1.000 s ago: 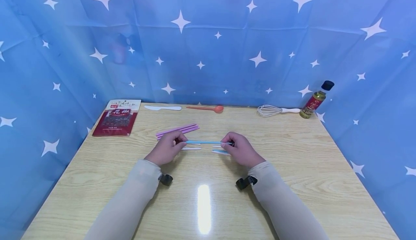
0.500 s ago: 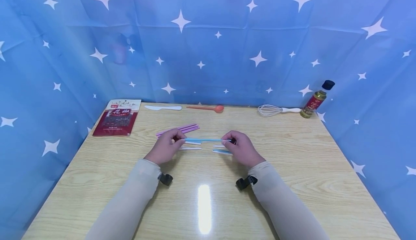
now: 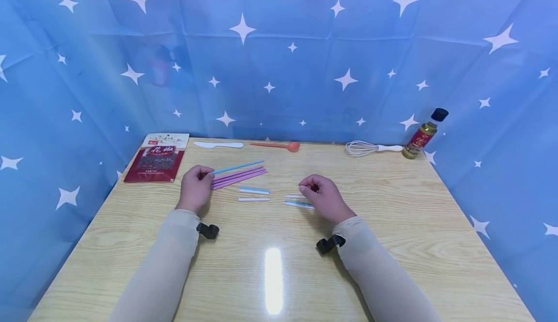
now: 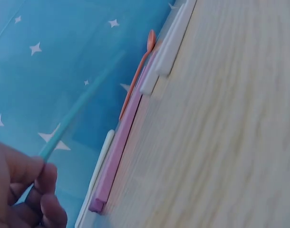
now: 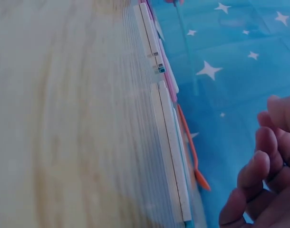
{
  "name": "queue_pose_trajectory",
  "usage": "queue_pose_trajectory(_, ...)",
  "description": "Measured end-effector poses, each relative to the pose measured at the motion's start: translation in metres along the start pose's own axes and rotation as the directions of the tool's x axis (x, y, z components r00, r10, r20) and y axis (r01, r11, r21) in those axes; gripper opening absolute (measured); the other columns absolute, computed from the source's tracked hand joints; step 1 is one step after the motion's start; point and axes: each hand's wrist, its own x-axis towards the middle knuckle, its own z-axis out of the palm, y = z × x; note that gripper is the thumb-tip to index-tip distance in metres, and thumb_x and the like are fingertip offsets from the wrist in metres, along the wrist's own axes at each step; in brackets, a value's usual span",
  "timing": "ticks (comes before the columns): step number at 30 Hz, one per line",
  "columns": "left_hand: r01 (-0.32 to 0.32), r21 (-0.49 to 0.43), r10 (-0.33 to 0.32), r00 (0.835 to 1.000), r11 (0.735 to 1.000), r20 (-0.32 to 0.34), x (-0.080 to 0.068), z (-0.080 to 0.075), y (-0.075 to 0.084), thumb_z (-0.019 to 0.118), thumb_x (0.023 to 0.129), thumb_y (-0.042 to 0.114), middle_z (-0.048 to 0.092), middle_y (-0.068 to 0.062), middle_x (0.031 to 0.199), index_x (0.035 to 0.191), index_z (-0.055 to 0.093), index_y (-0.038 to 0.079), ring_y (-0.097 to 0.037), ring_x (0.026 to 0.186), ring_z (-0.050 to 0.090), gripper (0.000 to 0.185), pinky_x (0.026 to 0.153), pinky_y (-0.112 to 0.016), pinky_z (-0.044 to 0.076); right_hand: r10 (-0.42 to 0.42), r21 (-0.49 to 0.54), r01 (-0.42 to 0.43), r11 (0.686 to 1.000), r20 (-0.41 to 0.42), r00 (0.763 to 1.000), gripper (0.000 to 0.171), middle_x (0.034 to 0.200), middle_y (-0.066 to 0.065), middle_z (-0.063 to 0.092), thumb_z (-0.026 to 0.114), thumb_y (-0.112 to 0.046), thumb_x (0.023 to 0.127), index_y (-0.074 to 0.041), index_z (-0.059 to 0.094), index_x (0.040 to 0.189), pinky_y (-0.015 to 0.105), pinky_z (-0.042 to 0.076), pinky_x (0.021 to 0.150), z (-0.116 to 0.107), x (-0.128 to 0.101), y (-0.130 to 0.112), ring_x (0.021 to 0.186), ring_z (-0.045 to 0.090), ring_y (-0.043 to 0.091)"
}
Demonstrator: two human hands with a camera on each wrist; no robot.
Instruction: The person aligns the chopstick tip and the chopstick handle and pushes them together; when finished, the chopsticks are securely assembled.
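My left hand pinches one end of a thin blue chopstick. In the left wrist view the chopstick slants up and away from the thumb and fingertips, its far end blurred. Just below it in the head view lie several purple chopsticks, side by side on the table. My right hand hovers with loosely curled fingers and nothing in them. Close to it lie short white-and-blue sticks, partly hidden by the hand. Similar short sticks lie between the two hands.
Along the table's back edge are a white knife, an orange spoon and a whisk. An oil bottle stands at the back right. A red spice packet lies at the back left, before a blue starry curtain.
Both hands held the blue chopstick between them; the right hand has let go. My left hand has carried it left and slightly back, over the purple chopsticks. The right hand has barely moved.
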Motion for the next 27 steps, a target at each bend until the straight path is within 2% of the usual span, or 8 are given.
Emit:
queue_pose_trajectory(5,0.048,-0.021,-0.049,0.998,0.999,-0.032,-0.0002,-0.0016,-0.0011,0.053,0.109,0.011,0.061,-0.016,0.112,0.123,0.068,-0.001,-0.025,0.099,0.054,0.024,0.086,-0.035,0.044,0.007,-0.005,-0.007,1.0,0.008,1.0,0.01,0.091,0.006,0.064,0.067,-0.018,0.104,-0.01,0.073,0.106,0.031,0.047,0.073,0.0002,0.0002,0.0002,0.084,0.055,0.026)
queue_pose_trajectory(12,0.075,-0.009,-0.076,0.997,0.997,-0.019,-0.0014,-0.0025,0.0014,0.05,0.111,0.014,0.061,-0.018,0.119,0.135,0.065,-0.001,-0.026,0.104,0.056,0.032,0.086,-0.032,0.046,0.021,-0.002,-0.021,1.0,0.013,1.0,0.011,0.093,0.006,0.064,0.067,-0.018,0.104,-0.01,0.074,0.107,0.032,0.047,0.074,0.0008,-0.0007,-0.0026,0.085,0.055,0.026)
queue_pose_trajectory(19,0.133,0.021,-0.133,0.99,0.991,0.034,-0.0004,-0.0024,0.0005,0.048,0.111,0.016,0.056,-0.02,0.134,0.151,0.052,0.001,-0.032,0.121,0.053,0.043,0.102,-0.043,0.044,0.022,-0.012,-0.021,1.0,0.016,1.0,0.012,0.093,0.006,0.064,0.066,-0.019,0.104,-0.01,0.073,0.108,0.032,0.047,0.074,0.0001,-0.0013,-0.0031,0.085,0.055,0.025)
queue_pose_trajectory(27,0.176,0.105,-0.183,0.981,0.979,0.059,-0.0006,-0.0019,0.002,0.052,0.109,0.024,0.055,-0.021,0.145,0.154,0.049,0.003,-0.038,0.135,0.05,0.05,0.116,-0.053,0.039,0.079,-0.07,-0.077,0.995,0.033,0.996,0.01,0.091,0.005,0.063,0.067,-0.018,0.103,-0.01,0.072,0.105,0.033,0.046,0.073,-0.0024,-0.0012,-0.0007,0.082,0.054,0.023)
